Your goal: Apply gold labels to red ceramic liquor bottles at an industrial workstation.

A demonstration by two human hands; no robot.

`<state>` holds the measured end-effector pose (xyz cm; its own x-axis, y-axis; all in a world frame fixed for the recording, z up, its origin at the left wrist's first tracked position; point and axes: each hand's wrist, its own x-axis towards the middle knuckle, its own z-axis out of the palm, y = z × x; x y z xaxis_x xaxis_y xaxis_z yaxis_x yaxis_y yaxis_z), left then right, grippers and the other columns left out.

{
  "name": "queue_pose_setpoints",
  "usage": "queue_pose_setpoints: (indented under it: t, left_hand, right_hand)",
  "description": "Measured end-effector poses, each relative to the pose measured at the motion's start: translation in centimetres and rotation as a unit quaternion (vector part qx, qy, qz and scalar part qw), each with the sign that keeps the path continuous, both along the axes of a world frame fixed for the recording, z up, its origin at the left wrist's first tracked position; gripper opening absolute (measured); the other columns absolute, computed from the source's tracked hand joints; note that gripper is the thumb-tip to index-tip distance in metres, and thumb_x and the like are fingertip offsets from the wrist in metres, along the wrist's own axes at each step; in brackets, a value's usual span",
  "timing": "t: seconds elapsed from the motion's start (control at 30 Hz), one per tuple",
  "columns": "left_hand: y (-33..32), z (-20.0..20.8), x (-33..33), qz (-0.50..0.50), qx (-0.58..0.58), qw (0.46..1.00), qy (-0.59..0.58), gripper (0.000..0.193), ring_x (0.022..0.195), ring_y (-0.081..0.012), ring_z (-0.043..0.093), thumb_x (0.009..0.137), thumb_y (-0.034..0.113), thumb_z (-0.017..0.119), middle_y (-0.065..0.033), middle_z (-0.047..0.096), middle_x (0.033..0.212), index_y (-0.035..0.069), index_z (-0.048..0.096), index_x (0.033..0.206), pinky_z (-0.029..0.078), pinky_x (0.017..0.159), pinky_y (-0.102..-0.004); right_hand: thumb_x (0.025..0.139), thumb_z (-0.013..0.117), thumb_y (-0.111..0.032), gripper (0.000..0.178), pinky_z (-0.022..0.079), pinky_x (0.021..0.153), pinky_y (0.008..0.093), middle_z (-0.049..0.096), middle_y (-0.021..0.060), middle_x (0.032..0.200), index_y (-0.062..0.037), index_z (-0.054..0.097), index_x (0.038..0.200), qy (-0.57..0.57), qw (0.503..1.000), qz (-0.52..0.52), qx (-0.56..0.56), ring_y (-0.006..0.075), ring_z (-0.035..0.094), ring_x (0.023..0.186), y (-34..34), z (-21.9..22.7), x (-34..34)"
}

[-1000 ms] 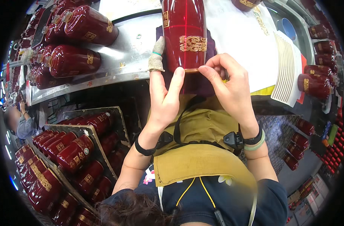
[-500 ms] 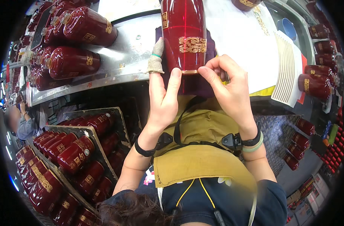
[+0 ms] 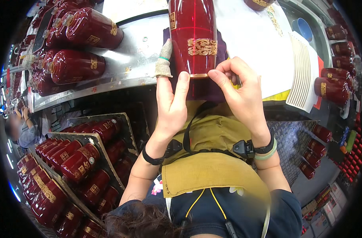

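Observation:
A glossy dark red bottle (image 3: 194, 29) with raised gold ornament lies on a dark purple cloth (image 3: 208, 89), its base toward me. Thin red light lines cross its surface. Along the base edge runs a narrow gold strip (image 3: 199, 75). My left hand (image 3: 171, 103) holds the bottle's left side, thumb at the base edge by the strip and the forefinger, in a cloth finger cover (image 3: 164, 59), stretched along the glass. Thumb and forefinger of my right hand (image 3: 242, 85) pinch at the strip's right end; the other fingers curl partly out of sight.
More red bottles (image 3: 93, 29) lie at the table's left, and others fill a rack (image 3: 89, 137) below. On the right are a sheet of gold strips (image 3: 300, 75), white paper (image 3: 264, 55) and a blue cup (image 3: 302, 29). A person (image 3: 22, 127) is at far left.
My hands and the bottle stay practically where they were. At the far left, the other person's hands have come up closer together.

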<state>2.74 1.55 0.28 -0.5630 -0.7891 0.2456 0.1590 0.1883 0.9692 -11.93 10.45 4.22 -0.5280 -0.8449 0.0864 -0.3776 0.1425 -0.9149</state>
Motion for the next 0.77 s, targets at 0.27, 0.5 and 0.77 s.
queue_pose_setpoints:
  t: [0.27,0.5,0.77]
  left_hand:
    - [0.1,-1.2,1.3,0.139,-0.195,0.971,-0.023,0.044,0.133,-0.0293,0.056,0.095,-0.003,0.066,-0.0203,0.054,0.147,-0.008,0.057,0.137,0.044,0.111,-0.0387]
    - [-0.3,-0.9,0.3,0.189,-0.38,0.903,-0.07,0.027,0.102,-0.0296,0.071,0.076,-0.01,0.081,-0.0142,0.074,0.114,-0.006,0.075,0.102,0.062,0.083,-0.0366]
    - [-1.4,-1.0,0.8,0.142,-0.481,0.86,-0.097,0.028,0.103,-0.0306,0.07,0.078,-0.009,0.08,-0.0146,0.074,0.114,-0.006,0.075,0.106,0.059,0.087,-0.0387]
  right_hand:
    - [0.089,0.078,-0.011,0.018,0.046,0.06,0.0303,0.061,0.0081,0.077,0.0021,0.066,0.084,0.006,1.0,-0.006,-0.013,0.0159,0.056,0.065,0.0,-0.1,0.0]
    - [0.089,0.078,-0.011,0.018,0.046,0.062,0.0303,0.062,0.0085,0.077,0.0024,0.067,0.084,-0.005,1.0,-0.005,-0.003,0.0165,0.057,0.067,0.0,0.1,0.1]
    - [0.09,0.076,-0.012,0.016,0.047,0.065,0.03,0.064,0.0081,0.08,0.002,0.069,0.086,-0.056,0.998,0.006,0.018,0.0164,0.057,0.069,0.5,0.3,-0.9]
